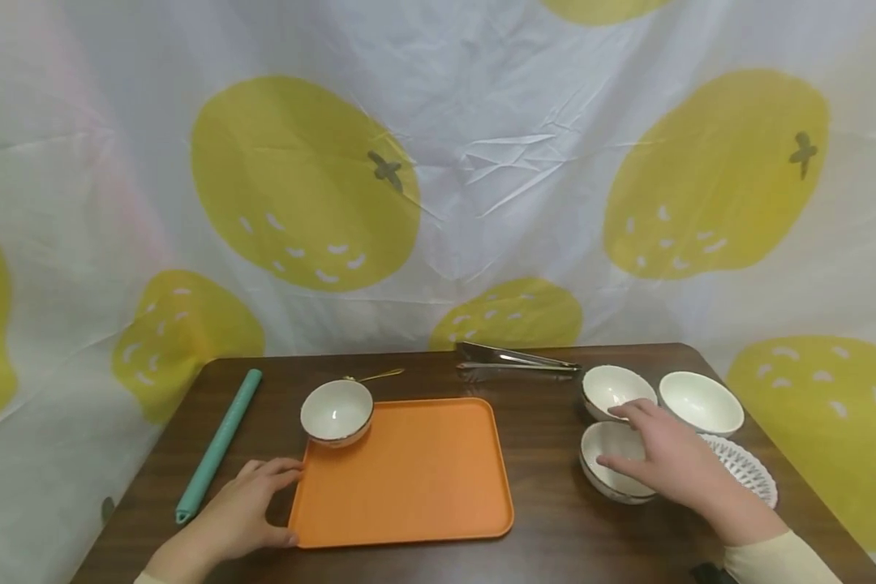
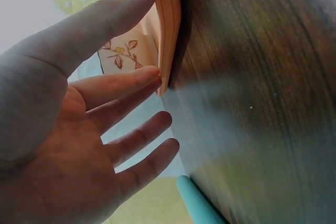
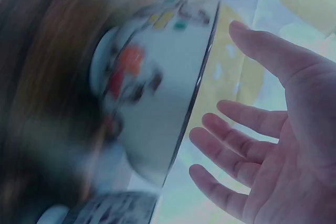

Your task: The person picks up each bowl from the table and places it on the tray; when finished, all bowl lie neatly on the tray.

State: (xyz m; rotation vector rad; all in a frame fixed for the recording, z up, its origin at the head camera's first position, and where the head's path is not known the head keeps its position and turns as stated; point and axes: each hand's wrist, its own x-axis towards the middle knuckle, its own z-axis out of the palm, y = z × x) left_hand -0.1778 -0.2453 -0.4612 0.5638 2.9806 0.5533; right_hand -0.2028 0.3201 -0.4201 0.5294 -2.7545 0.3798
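An orange tray (image 1: 409,478) lies on the table with a white bowl (image 1: 336,410) at its back left corner. My left hand (image 1: 241,507) is at the tray's left edge; in the left wrist view its thumb and forefinger tips touch the rim while the other fingers spread free. My right hand (image 1: 675,458) hovers over a white bowl (image 1: 604,464), fingers spread and nothing in them. In the right wrist view a dark-rimmed bowl (image 3: 163,87) with painted flowers stands apart from the fingertips. Behind it is another white bowl (image 1: 609,385), partly covered by the fingers.
An oval white bowl (image 1: 701,401) and a white woven basket (image 1: 748,474) stand at the right, the basket partly behind my wrist. Metal tongs (image 1: 518,359) and a small gold utensil (image 1: 383,375) lie at the back. A teal rod (image 1: 219,446) lies along the left side.
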